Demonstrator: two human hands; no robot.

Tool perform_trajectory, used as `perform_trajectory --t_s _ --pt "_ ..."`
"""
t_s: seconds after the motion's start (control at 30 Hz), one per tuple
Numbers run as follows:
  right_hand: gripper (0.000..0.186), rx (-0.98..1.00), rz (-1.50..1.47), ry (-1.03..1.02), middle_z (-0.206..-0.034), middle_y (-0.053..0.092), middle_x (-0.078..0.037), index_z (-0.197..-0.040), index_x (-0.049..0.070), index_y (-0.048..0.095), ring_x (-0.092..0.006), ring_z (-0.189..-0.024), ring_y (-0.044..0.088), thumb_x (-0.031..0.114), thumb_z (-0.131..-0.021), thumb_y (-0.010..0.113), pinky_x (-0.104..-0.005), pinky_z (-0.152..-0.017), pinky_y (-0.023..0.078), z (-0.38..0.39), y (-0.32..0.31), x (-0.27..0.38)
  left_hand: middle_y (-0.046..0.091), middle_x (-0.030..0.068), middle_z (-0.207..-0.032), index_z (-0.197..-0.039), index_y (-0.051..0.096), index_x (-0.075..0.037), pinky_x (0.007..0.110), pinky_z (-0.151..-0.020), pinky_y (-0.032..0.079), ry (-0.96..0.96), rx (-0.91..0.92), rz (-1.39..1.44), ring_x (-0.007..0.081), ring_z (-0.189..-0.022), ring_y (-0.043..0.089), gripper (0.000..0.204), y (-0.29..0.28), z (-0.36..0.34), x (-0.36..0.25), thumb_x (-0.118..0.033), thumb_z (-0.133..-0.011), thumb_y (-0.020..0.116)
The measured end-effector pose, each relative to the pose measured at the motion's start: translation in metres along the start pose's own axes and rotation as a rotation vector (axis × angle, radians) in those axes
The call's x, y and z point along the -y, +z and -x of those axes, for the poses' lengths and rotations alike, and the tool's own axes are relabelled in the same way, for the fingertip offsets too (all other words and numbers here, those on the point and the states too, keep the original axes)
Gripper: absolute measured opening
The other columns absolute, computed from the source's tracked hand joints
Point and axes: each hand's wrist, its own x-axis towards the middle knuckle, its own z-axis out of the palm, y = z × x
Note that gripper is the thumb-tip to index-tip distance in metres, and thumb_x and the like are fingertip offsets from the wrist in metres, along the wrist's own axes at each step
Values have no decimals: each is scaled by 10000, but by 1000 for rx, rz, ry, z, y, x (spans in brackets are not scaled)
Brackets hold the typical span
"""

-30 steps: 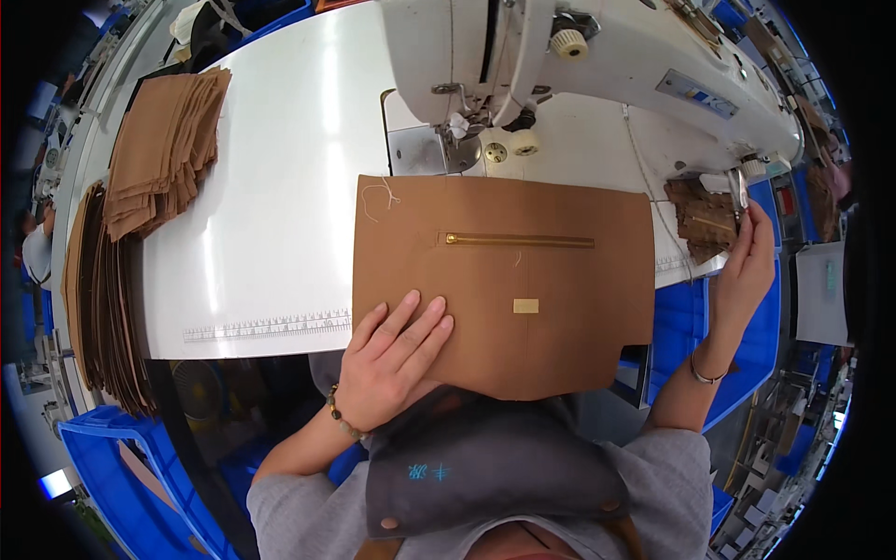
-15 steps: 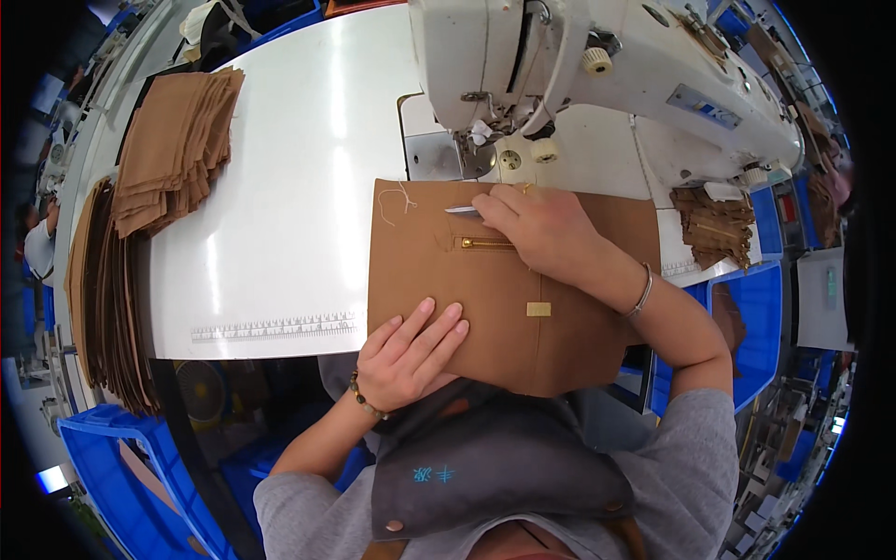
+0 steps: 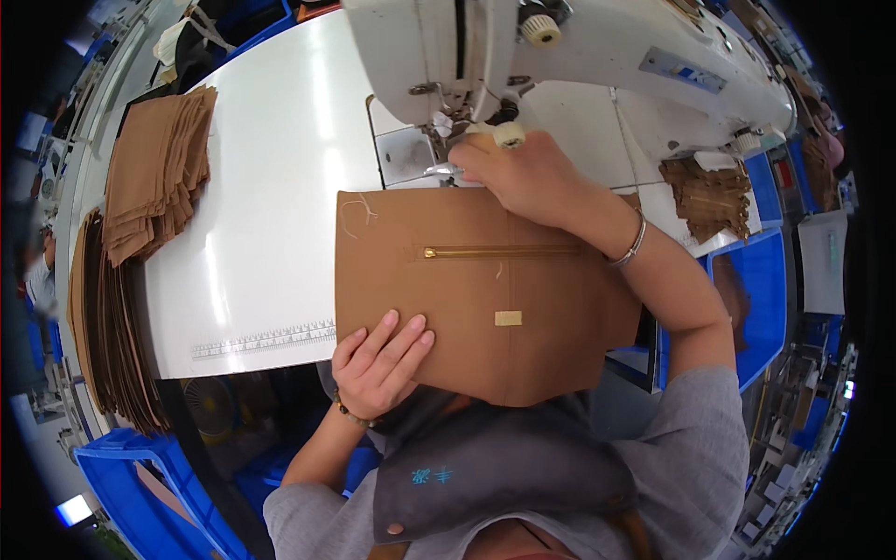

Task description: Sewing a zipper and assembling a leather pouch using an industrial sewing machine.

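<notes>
A brown fabric panel (image 3: 551, 336) with a brass zipper (image 3: 467, 252), a small yellow tab (image 3: 508, 317) and loose threads lies over the table's front edge. My left hand (image 3: 378, 364) holds its lower left, fingers on top, thumb hidden beneath. My right hand (image 3: 509, 168) is closed round a small silver tool (image 3: 439, 170), perhaps snips, just above the panel's top edge beside the needle area of the white sewing machine (image 3: 411, 56).
Stacks of brown pieces (image 3: 149, 168) stand along the left of the white table (image 3: 252, 299). Zippered pieces (image 3: 705, 196) sit at right under the machine arm. Blue bins (image 3: 770, 308) flank me at both sides. A co-worker's sleeve (image 3: 39, 271) shows at far left.
My right hand has come from the right end of the table, carrying the silver tool across the panel and up toward the needle. My left hand stays on the panel.
</notes>
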Motion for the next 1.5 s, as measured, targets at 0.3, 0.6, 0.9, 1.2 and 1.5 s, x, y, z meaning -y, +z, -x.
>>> perform_trajectory --t_s 0.3,0.6,0.9,1.2,1.5 --pt "138 -349 431 190 -1010 662 -74 -1083 110 662 -285 -968 653 191 -971 654 -421 -788 537 98 -49 -52 720 88 -1316 -1220 750 -83 431 -1114 363 -221 160 151 321 -1276 629 849 -57 5 30 -816 -831 574" --pt "428 -183 -105 523 -988 603 -101 -1018 30 613 -315 -951 619 431 -916 723 -412 -805 496 88 -29 -15 717 87 -1294 -1232 717 -48 437 -996 454 -183 187 90 316 -1191 646 574 -43 -88 18 -404 -798 831" --pt "290 -81 -345 366 -880 594 -99 -887 52 625 -304 -880 620 299 -856 775 -398 -761 491 75 -52 -7 640 104 -1421 -1411 606 -70 519 -1156 328 -285 103 88 321 -1387 515 839 8 -141 -9 -404 -700 902" --pt "160 165 -987 -10 -829 647 -83 -940 53 697 -287 -783 656 213 -945 701 -365 -689 510 102 -89 33 503 -61 -670 -765 693 -223 486 -1062 366 78 -236 118 127 -654 494 118 14 -118 -6 -162 -666 675" --pt "129 82 -573 69 -898 627 -47 -999 90 748 -252 -829 661 169 -936 667 -371 -685 523 102 -54 37 473 -38 -646 -780 710 -202 487 -1086 354 177 -238 165 144 -692 539 74 8 -109 -5 -169 -716 693"
